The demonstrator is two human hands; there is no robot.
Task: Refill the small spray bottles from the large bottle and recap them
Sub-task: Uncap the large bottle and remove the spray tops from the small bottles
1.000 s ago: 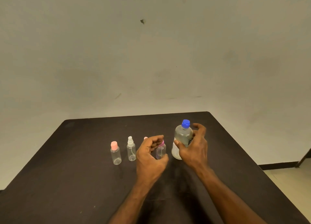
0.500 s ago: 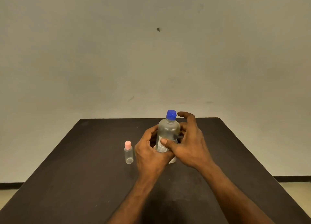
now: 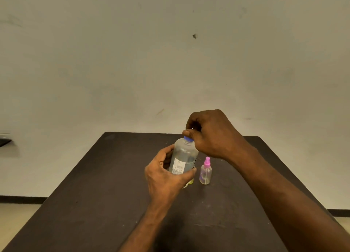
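The large clear bottle [image 3: 184, 155] with a white label stands near the middle of the dark table [image 3: 94, 195]. My left hand [image 3: 164, 174] grips its lower body from the left. My right hand [image 3: 210, 134] is curled over its top, fingers and thumb pinching the blue cap [image 3: 187, 138], which is mostly hidden. One small clear spray bottle [image 3: 205, 173] with a pink nozzle stands upright just right of the large bottle, under my right wrist. The other small bottles are hidden behind my hands and the large bottle.
A plain wall rises behind the table's far edge. A dark shelf edge [image 3: 4, 140] shows at the far left. Pale floor and a black skirting line flank the table on both sides.
My right hand rose from the large bottle's side to its blue cap. My left hand now wraps the bottle's body alone. The view shifted, so the pink spray bottle appears to the right.
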